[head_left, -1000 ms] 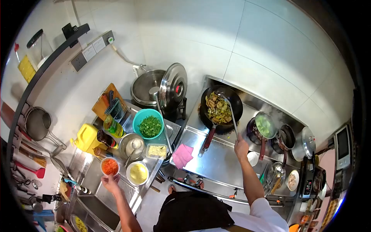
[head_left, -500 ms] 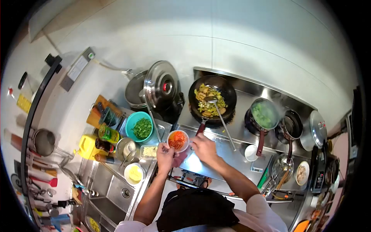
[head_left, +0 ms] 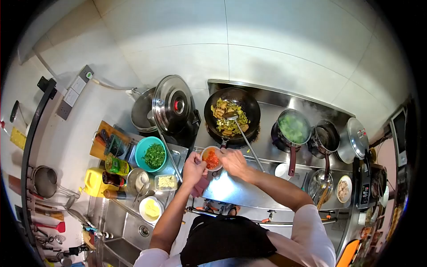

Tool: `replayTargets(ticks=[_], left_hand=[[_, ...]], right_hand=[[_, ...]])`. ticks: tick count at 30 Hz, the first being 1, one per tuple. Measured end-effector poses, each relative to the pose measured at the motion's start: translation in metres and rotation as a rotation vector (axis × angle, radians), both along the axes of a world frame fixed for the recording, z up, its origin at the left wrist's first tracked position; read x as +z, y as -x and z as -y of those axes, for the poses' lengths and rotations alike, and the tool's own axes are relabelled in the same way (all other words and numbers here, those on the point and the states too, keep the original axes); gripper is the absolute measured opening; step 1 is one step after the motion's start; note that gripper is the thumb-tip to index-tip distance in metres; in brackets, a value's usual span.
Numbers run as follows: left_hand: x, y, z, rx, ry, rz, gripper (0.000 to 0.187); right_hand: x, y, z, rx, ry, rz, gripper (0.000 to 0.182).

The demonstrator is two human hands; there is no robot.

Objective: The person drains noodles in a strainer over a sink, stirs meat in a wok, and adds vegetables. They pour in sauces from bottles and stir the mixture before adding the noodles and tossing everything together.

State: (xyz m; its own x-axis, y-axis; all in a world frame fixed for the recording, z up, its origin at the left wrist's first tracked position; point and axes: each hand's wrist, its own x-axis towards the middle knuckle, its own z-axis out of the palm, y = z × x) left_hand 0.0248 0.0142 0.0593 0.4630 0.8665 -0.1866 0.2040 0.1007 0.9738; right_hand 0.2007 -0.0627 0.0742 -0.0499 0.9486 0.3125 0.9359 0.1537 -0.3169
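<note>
Near the centre of the frame, a small round tub (head_left: 216, 169) of chopped red-orange pieces (head_left: 212, 159) was held just below the wok (head_left: 231, 94), over the near edge of the steel stovetop (head_left: 267, 184). The left hand (head_left: 194, 168) gripped the tub at its left side, fingers curled in against the rim. The right hand (head_left: 234, 161) had its fingers bent at the upper right of the rim; whether they were closed on the tub or on something in it, I could not tell. The wok held a yellow-green and brown mixture (head_left: 227, 109), and a long-handled turner (head_left: 252, 150) lay in it, its handle slanting out over the lower right rim. Right of the wok, steam rose around a saucepan (head_left: 292, 162) of green vegetables (head_left: 293, 128), with a dark saucepan (head_left: 327, 135) beside it. A pink cloth (head_left: 200, 187) lay partly hidden under the left forearm. Left of centre were a teal bowl (head_left: 138, 162) of chopped green leaves (head_left: 153, 155), a clear container (head_left: 167, 189) of pale minced pieces (head_left: 166, 181) and, lower down by the sink (head_left: 129, 219), a white bowl (head_left: 142, 211) with yellow contents (head_left: 151, 208).
</note>
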Motion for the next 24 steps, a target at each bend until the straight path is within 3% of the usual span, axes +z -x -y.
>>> replayTargets(ticks=[2, 4, 5, 7, 11, 19, 24], left_hand=[[0.003, 0.0, -0.009, -0.005, 0.022, -0.021, 0.015], [0.006, 0.001, -0.014, -0.008, 0.043, -0.044, 0.016], [0.004, 0.001, -0.017, -0.016, 0.062, -0.029, 0.016], [0.002, 0.001, -0.02, -0.031, 0.084, -0.012, 0.016], [-0.002, -0.004, -0.023, -0.017, 0.129, -0.006, 0.014], [0.004, -0.02, -0.032, -0.027, 0.162, 0.1, 0.013], [0.0, -0.026, -0.042, -0.021, 0.166, 0.107, 0.012]], right_hand=[[-0.005, -0.002, -0.004, 0.041, -0.015, 0.014, 0.025], [-0.011, -0.003, -0.006, 0.001, 0.203, -0.126, 0.014], [-0.013, -0.004, -0.008, -0.002, 0.206, -0.122, 0.014], [-0.016, -0.009, -0.012, -0.135, 0.099, -0.485, 0.008], [-0.012, -0.018, -0.017, -0.276, 0.032, -0.647, 0.007], [-0.006, -0.019, -0.022, -0.295, 0.029, -0.578, 0.009], [-0.003, -0.027, -0.031, -0.483, 0.248, -1.117, 0.009]])
